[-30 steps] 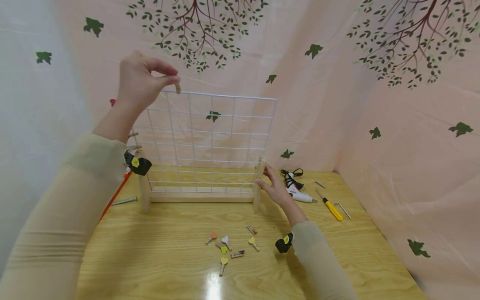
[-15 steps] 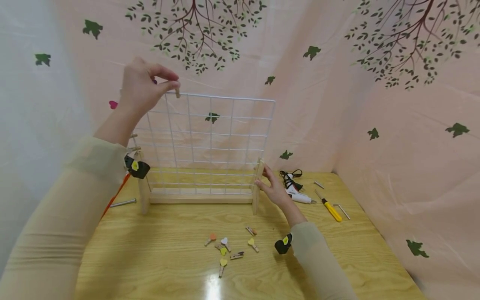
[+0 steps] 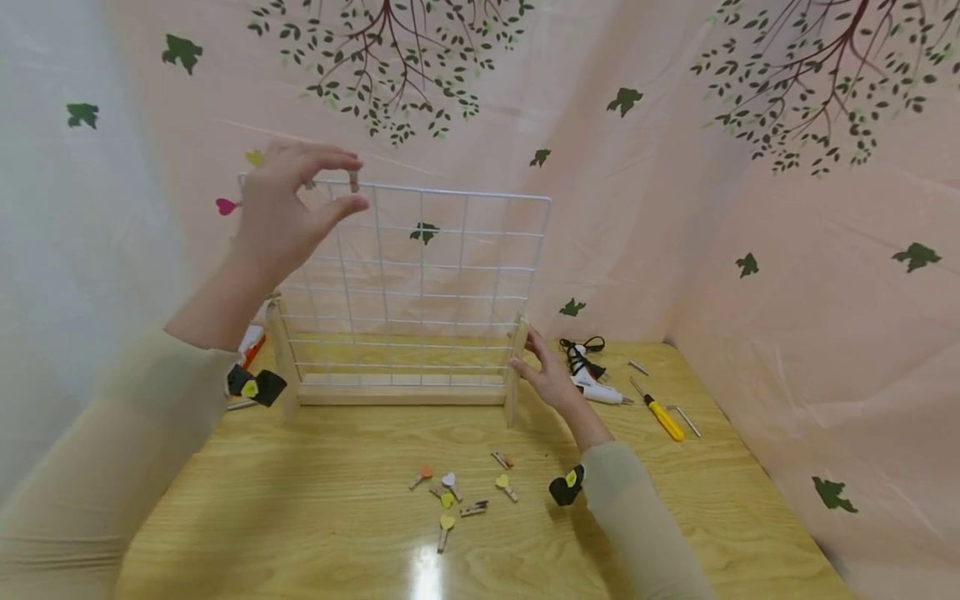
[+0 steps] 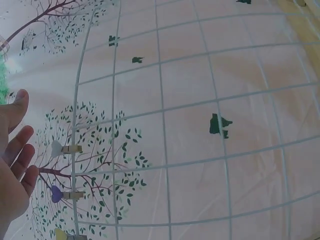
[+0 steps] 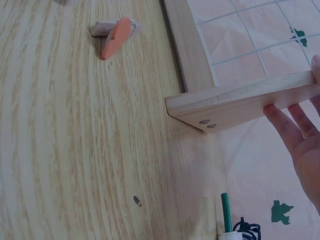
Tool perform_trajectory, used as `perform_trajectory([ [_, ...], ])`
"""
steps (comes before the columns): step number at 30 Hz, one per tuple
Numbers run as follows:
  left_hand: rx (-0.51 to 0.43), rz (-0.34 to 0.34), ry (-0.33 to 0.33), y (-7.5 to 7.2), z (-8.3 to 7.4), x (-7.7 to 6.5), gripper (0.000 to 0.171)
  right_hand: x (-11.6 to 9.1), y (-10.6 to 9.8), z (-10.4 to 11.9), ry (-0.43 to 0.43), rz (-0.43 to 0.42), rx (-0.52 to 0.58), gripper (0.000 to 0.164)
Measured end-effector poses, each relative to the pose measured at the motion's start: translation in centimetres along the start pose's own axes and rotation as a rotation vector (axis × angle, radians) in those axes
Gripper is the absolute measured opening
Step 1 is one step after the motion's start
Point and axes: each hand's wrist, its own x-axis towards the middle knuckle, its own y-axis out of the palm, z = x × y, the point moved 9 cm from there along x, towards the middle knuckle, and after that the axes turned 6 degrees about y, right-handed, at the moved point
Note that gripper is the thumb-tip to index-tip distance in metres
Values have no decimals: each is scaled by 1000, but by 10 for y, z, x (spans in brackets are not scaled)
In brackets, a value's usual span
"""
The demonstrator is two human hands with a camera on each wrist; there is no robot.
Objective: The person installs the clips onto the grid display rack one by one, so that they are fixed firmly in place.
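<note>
A white wire grid (image 3: 442, 233) stands upright in a wooden frame. My left hand (image 3: 288, 200) is beside its top wire, thumb and fingers spread apart. A small wooden clothespin (image 3: 354, 181) sits on that wire between them. In the left wrist view, clothespins with a white heart (image 4: 57, 149), a purple heart (image 4: 57, 194) and a yellow top (image 4: 61, 234) line the same wire, apart from the hand. My right hand (image 3: 553, 379) holds the frame's right wooden post (image 3: 517, 371), thumb at its front edge, fingers along the outer side (image 5: 282, 122).
Several heart clothespins (image 3: 447, 523) lie on the wooden table before the frame. At the right are a white glue gun (image 3: 600, 390) with a black cord, a yellow screwdriver (image 3: 664, 419) and a hex key (image 3: 686, 422). A pink heart (image 3: 226, 207) shows left of the grid.
My left thumb has come away from the fingers and let go of the clothespin, which stays on the top wire. The left wrist has dropped slightly. The right hand holds still.
</note>
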Motion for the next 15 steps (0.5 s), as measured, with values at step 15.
perform_trajectory([
  [15, -251, 481, -37, 137, -2, -165, 51, -10, 0, 25, 27, 1, -17, 64],
])
